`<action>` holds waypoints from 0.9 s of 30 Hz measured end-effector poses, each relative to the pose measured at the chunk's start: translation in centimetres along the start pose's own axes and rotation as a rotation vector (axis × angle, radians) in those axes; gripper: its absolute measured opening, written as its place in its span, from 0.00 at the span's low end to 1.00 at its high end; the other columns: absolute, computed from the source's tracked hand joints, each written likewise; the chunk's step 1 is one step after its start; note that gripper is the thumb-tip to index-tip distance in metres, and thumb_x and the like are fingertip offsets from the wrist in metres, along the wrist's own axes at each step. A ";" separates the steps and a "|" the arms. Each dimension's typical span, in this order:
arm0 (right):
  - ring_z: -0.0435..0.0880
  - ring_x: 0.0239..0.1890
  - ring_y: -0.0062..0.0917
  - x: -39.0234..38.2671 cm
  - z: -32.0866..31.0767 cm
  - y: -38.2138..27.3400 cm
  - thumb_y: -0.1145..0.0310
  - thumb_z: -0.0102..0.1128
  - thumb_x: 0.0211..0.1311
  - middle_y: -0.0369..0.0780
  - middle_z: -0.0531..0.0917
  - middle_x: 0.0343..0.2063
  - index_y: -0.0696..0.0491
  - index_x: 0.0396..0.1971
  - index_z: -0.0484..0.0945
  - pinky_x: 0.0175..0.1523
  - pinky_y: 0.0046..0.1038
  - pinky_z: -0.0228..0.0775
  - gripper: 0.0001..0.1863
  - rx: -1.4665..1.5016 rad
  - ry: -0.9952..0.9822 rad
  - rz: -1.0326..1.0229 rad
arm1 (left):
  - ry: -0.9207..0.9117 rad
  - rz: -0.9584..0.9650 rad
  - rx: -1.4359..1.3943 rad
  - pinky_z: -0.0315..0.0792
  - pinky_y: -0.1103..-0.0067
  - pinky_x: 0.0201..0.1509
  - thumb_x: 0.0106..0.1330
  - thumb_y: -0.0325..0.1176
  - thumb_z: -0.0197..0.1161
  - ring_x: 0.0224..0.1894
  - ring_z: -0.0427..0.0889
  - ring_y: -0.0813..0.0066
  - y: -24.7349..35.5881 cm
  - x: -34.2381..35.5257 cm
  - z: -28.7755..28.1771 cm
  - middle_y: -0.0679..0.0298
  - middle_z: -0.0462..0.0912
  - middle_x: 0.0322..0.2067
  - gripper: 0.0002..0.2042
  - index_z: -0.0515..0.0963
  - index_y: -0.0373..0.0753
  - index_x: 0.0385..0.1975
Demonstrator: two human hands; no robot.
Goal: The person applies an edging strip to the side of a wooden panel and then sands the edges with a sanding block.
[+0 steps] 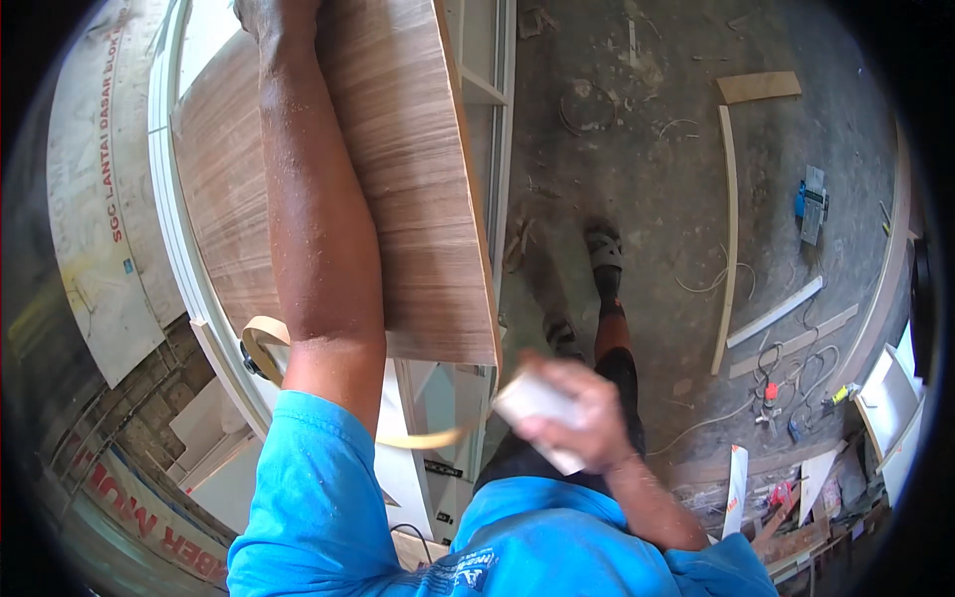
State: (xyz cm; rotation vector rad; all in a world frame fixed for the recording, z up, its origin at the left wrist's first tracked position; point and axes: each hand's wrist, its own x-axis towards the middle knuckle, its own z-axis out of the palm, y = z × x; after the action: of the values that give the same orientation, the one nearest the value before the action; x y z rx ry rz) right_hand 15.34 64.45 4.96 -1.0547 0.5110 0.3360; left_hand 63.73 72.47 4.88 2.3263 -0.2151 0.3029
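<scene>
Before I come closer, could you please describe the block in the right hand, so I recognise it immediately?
Find the large wood-grain board under the outstretched left arm. Just off its near right corner, the right hand grips a pale, rectangular block. Its whitish, chunky form sets it apart from the brown board and the thin yellowish strip nearby.

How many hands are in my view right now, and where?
2. The right hand, blurred, grips a pale block near the corner of the wood-grain panel. The left hand is at the top edge, partly cut off.
</scene>
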 end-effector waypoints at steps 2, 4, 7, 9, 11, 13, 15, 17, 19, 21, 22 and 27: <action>0.80 0.43 0.25 0.8 -2.0 -1.0 0.60 0.74 0.50 0.43 0.79 0.42 0.66 0.63 0.72 0.51 0.27 0.73 0.41 0.158 0.126 0.063 | -0.004 0.000 -0.011 0.66 0.77 0.19 0.57 0.34 0.67 0.13 0.72 0.79 0.2 0.0 0.1 0.65 0.78 0.11 0.11 0.81 0.36 0.15; 0.79 0.46 0.26 1.8 -2.2 0.0 0.57 0.72 0.50 0.43 0.78 0.44 0.65 0.63 0.72 0.52 0.25 0.71 0.42 0.127 0.129 0.002 | -0.008 -0.001 -0.028 0.66 0.77 0.18 0.57 0.33 0.67 0.13 0.72 0.79 0.7 0.1 0.3 0.65 0.78 0.11 0.11 0.81 0.36 0.15; 0.78 0.46 0.27 3.6 -0.3 -0.3 0.54 0.71 0.51 0.44 0.78 0.44 0.64 0.64 0.72 0.54 0.26 0.68 0.42 0.040 -0.032 -0.006 | -0.007 -0.019 -0.064 0.66 0.77 0.17 0.58 0.33 0.67 0.12 0.72 0.79 0.8 0.3 0.2 0.64 0.78 0.11 0.11 0.81 0.36 0.16; 0.78 0.46 0.27 4.5 0.0 -0.1 0.53 0.71 0.51 0.43 0.79 0.42 0.65 0.64 0.72 0.54 0.26 0.67 0.43 0.106 0.019 -0.005 | -0.012 -0.034 -0.115 0.66 0.77 0.17 0.58 0.32 0.67 0.12 0.72 0.79 0.6 0.2 1.0 0.64 0.78 0.11 0.11 0.81 0.35 0.16; 0.78 0.46 0.26 5.4 -0.3 -1.4 0.53 0.70 0.52 0.44 0.79 0.42 0.65 0.64 0.72 0.54 0.25 0.67 0.42 0.143 -0.014 0.019 | -0.009 -0.040 -0.180 0.65 0.77 0.16 0.59 0.32 0.67 0.12 0.72 0.78 0.9 0.6 1.1 0.64 0.78 0.11 0.11 0.81 0.35 0.16; 0.78 0.45 0.26 7.2 -0.4 -2.9 0.54 0.70 0.52 0.44 0.79 0.42 0.65 0.64 0.72 0.54 0.24 0.66 0.42 0.148 -0.044 0.036 | -0.020 -0.002 -0.159 0.66 0.76 0.16 0.60 0.32 0.66 0.12 0.72 0.77 0.3 1.0 0.6 0.63 0.79 0.12 0.10 0.81 0.35 0.18; 0.77 0.45 0.25 9.7 -0.7 -4.5 0.54 0.69 0.53 0.43 0.79 0.41 0.65 0.64 0.72 0.54 0.24 0.66 0.42 0.140 -0.067 0.053 | 0.057 -0.133 0.148 0.75 0.72 0.39 0.46 0.45 0.69 0.22 0.78 0.66 0.8 1.1 1.1 0.60 0.77 0.11 0.18 0.80 0.33 0.14; 0.77 0.44 0.23 13.2 -0.5 -6.4 0.55 0.68 0.54 0.42 0.79 0.41 0.66 0.64 0.71 0.53 0.23 0.66 0.41 0.162 -0.013 -0.050 | 0.035 -0.097 0.147 0.69 0.80 0.30 0.53 0.40 0.72 0.20 0.72 0.83 0.6 0.9 1.0 0.71 0.76 0.12 0.14 0.81 0.37 0.14; 0.76 0.44 0.21 17.0 -0.8 -8.7 0.55 0.68 0.56 0.40 0.79 0.42 0.65 0.65 0.71 0.52 0.22 0.66 0.40 0.193 0.031 -0.090 | 0.025 -0.128 0.115 0.68 0.80 0.29 0.54 0.38 0.72 0.20 0.71 0.84 2.1 0.2 1.1 0.70 0.76 0.13 0.15 0.79 0.35 0.14; 0.76 0.43 0.19 20.6 -1.2 -12.2 0.56 0.68 0.57 0.38 0.79 0.42 0.64 0.64 0.72 0.51 0.21 0.66 0.39 0.216 0.018 -0.046 | 0.016 -0.052 0.130 0.72 0.69 0.56 0.48 0.35 0.69 0.27 0.78 0.66 1.9 0.5 0.9 0.57 0.77 0.15 0.15 0.74 0.31 0.11; 0.77 0.44 0.19 22.1 -1.4 -13.8 0.57 0.67 0.58 0.39 0.80 0.43 0.65 0.64 0.72 0.52 0.20 0.66 0.38 0.201 0.021 -0.071 | 0.019 -0.087 0.125 0.72 0.69 0.57 0.48 0.35 0.69 0.32 0.79 0.64 2.2 0.5 0.9 0.56 0.78 0.15 0.15 0.74 0.31 0.11; 0.79 0.50 0.20 29.5 -1.9 -19.8 0.58 0.66 0.61 0.42 0.83 0.49 0.67 0.64 0.71 0.57 0.20 0.67 0.36 0.195 0.029 -0.171 | -0.013 -0.087 0.189 0.71 0.67 0.49 0.48 0.34 0.69 0.38 0.74 0.60 2.8 0.8 0.7 0.58 0.75 0.21 0.14 0.73 0.32 0.14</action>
State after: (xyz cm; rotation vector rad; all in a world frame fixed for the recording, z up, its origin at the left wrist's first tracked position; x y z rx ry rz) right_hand 49.31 54.28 2.59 -0.9080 0.4659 0.1168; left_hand 63.87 70.00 6.56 2.5167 -0.0946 0.2755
